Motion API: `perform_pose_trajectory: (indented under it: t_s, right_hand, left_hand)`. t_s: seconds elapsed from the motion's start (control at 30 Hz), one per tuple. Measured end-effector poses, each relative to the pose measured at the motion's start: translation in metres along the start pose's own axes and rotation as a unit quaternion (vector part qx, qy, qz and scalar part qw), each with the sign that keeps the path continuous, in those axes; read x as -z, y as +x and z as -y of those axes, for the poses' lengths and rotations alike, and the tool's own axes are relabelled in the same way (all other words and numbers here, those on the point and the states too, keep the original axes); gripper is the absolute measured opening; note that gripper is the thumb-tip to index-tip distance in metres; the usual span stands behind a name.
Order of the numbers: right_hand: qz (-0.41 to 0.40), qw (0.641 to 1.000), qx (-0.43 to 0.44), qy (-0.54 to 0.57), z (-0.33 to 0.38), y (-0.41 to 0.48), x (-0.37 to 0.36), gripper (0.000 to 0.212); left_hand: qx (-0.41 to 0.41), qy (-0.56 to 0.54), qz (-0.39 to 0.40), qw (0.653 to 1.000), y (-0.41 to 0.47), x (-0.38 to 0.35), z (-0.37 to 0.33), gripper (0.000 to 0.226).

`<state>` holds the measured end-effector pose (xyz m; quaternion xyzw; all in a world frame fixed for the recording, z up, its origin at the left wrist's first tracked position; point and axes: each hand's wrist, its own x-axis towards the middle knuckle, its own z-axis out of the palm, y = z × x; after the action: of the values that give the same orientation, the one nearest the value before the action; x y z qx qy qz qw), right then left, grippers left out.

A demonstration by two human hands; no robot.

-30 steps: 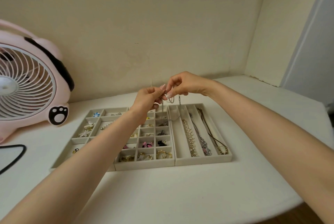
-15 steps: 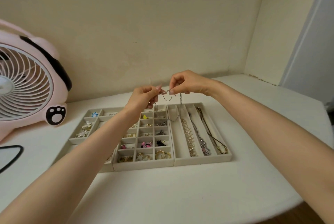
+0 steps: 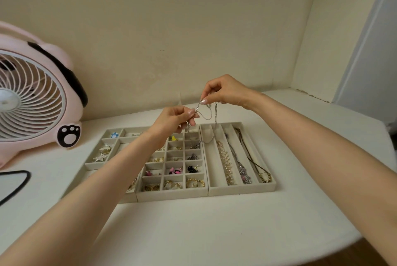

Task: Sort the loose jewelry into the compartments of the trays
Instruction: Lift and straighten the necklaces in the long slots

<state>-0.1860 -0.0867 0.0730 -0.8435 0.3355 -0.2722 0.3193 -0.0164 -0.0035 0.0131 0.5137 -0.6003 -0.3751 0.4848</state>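
Near the middle of the frame, both hands are raised above the trays and pinch a thin silver chain point(image 3: 206, 115). The left hand point(image 3: 174, 121) grips one end between thumb and fingers, lower and to the left; the right hand point(image 3: 225, 92) holds another part higher and to the right. A loop of chain sags between them, and a strand hangs down from the right hand into the long-slot tray point(image 3: 241, 190), its lower end lying in a left slot. Other slots hold a pearl strand point(image 3: 224, 158), a silver necklace point(image 3: 241, 167) and a dark cord necklace point(image 3: 250, 156). The grid tray point(image 3: 171, 195), left of it, holds small pieces. A pink fan point(image 3: 32, 98) stands at the left edge on the white table point(image 3: 214, 233).
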Motion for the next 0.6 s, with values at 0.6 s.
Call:
perform_pose_trajectory:
  t_s: [0.6]
  right_hand:
    - [-0.014,0.998,0.020,0.054,0.0027,0.0007,0.0024,0.009]
  left_hand:
    - [0.026,-0.031,0.008,0.999,0.0022,0.0038,0.0026,0.017]
